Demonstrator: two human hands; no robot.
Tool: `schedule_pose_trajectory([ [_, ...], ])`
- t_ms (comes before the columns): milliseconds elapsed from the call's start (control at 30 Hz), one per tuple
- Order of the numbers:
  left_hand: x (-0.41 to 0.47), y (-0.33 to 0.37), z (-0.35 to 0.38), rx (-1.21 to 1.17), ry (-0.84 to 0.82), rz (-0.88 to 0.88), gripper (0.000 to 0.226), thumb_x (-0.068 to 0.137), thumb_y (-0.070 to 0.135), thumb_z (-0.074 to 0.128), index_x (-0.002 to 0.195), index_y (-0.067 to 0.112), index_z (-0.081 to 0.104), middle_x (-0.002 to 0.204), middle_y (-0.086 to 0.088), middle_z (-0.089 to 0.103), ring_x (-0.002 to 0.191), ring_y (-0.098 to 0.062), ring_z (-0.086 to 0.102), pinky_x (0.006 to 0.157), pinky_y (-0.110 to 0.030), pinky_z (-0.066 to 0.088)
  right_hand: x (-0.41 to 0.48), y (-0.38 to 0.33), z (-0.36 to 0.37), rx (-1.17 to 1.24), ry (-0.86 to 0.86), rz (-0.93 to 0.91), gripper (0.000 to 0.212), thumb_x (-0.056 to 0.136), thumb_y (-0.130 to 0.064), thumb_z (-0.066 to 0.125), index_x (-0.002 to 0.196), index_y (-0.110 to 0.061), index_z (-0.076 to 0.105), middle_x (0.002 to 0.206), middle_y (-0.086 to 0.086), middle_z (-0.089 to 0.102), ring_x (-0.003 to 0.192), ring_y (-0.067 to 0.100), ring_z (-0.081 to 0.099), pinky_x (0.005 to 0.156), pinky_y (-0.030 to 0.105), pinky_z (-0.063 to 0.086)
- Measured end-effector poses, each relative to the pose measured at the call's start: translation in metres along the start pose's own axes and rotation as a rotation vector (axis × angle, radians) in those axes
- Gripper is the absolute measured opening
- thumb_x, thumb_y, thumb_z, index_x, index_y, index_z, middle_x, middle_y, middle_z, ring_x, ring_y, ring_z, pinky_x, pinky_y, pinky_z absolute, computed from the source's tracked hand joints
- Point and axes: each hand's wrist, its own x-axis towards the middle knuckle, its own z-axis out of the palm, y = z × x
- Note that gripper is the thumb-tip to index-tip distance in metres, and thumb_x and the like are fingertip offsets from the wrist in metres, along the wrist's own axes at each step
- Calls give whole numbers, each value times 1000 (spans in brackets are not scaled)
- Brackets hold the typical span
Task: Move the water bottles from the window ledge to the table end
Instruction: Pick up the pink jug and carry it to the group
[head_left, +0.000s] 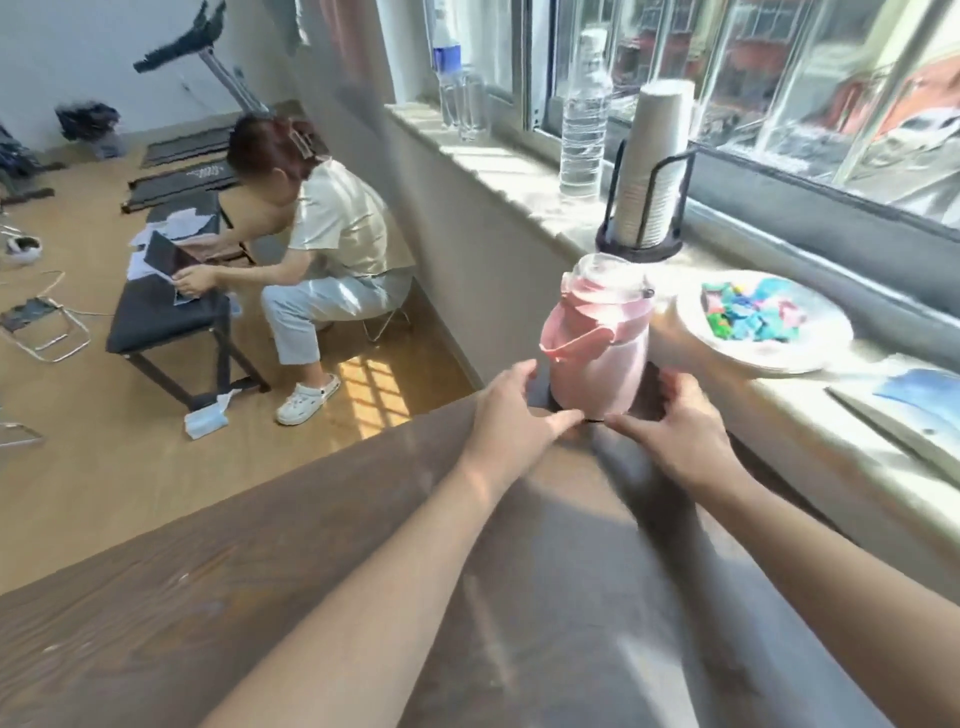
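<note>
Two bare forearms reach forward over the dark brown wood-grain table (218, 597), nearest the lens. Head view only.

Landmark: the pink plastic water bottle with clear domed lid and pink carry strap (597, 343). It stands upright at the far end of the table, next to the window ledge.

Left hand (511, 410): just left of the pink bottle's base, fingers spread and loose, fingertips near the base. Contact unclear, not gripping.
Right hand (680, 431): just right of the base, fingers curved but open, thumb pointing in toward the base. Also no firm grip visible.
My read: hands bracket the base to steady it or set its position, since a tall bottle tips easily.

Behind the pink bottle, on the pale stone window ledge (498, 171):
- black wire holder with a stack of white paper cups (649, 171), directly behind.
- tall clear ribbed plastic water bottle (584, 119), behind and left.
- clear bottles with blue label (457, 88), further left, blurred.
- white plate of coloured wrapped sweets (763, 327), to the right.

Judgement: one bottle placed, clear ones still to move.
</note>
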Motion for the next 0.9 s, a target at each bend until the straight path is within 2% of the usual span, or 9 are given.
schedule_pose_trajectory([
  [100, 25, 1, 12, 109, -22, 63, 69, 67, 49, 89, 125, 18, 68, 122, -3, 75, 112, -22, 69, 97, -32, 55, 28, -2, -3, 25, -71, -38, 103, 47, -50, 93, 138, -24, 54, 130, -5, 69, 120, 14, 65, 105, 37, 50],
  [167, 33, 0, 16, 98, -21, 89, 68, 67, 45, 90, 125, 18, 68, 123, -5, 76, 113, -22, 70, 95, -29, 55, 37, -3, -2, 40, -114, -63, 99, 41, -51, 93, 131, -28, 58, 119, -9, 73, 110, 11, 69, 99, 38, 54],
  [233, 37, -3, 19, 45, -38, 74, 68, 68, 38, 93, 127, 17, 67, 125, -1, 75, 110, -15, 70, 88, -17, 50, 38, -4, -3, 55, -132, -84, 95, 39, -49, 93, 127, -30, 59, 114, -10, 74, 106, 10, 71, 96, 38, 56],
  [300, 39, -5, 19, -31, -68, 49, 68, 68, 28, 95, 127, 15, 66, 121, 3, 75, 107, -10, 69, 85, -10, 49, 39, -4, -4, 101, -155, -95, 87, 40, -46, 94, 120, -32, 61, 113, -9, 76, 105, 9, 72, 96, 40, 57],
  [400, 44, -7, 20, -133, -76, -5, 69, 63, 17, 98, 124, 10, 66, 121, -2, 77, 109, -16, 73, 97, -28, 58, 41, -2, -3, 138, -159, -98, 89, 40, -41, 97, 122, -27, 64, 114, -6, 77, 106, 12, 73, 97, 44, 57],
  [500, 41, -4, 15, -180, -92, -28, 67, 60, 9, 98, 121, 9, 70, 116, -5, 79, 103, -15, 73, 87, -18, 57, 38, -2, -1, 118, -116, -106, 100, 37, -45, 99, 128, -24, 62, 115, -8, 76, 107, 11, 72, 96, 42, 57],
  [567, 33, -4, 7, -184, -89, -6, 67, 59, 16, 99, 120, 14, 73, 114, 0, 80, 103, -13, 74, 90, -19, 58, 32, -4, 3, 131, -113, -111, 105, 34, -49, 99, 128, -22, 62, 116, -8, 75, 108, 10, 71, 95, 41, 57],
  [700, 15, -11, -19, -222, -56, -24, 63, 60, 20, 98, 118, 18, 74, 110, 4, 79, 101, -8, 73, 80, -7, 55, 17, -17, 15, 200, -148, -126, 98, 41, -40, 101, 127, -19, 61, 117, -1, 75, 109, 15, 72, 98, 43, 56],
  [900, -26, -41, -83, -213, 82, -112, 71, 52, 30, 98, 118, 19, 73, 113, 1, 79, 108, -16, 74, 97, -37, 61, -17, -65, 59, 154, -289, -216, 91, 47, -32, 98, 128, -18, 61, 114, -1, 74, 108, 17, 71, 95, 37, 58],
])
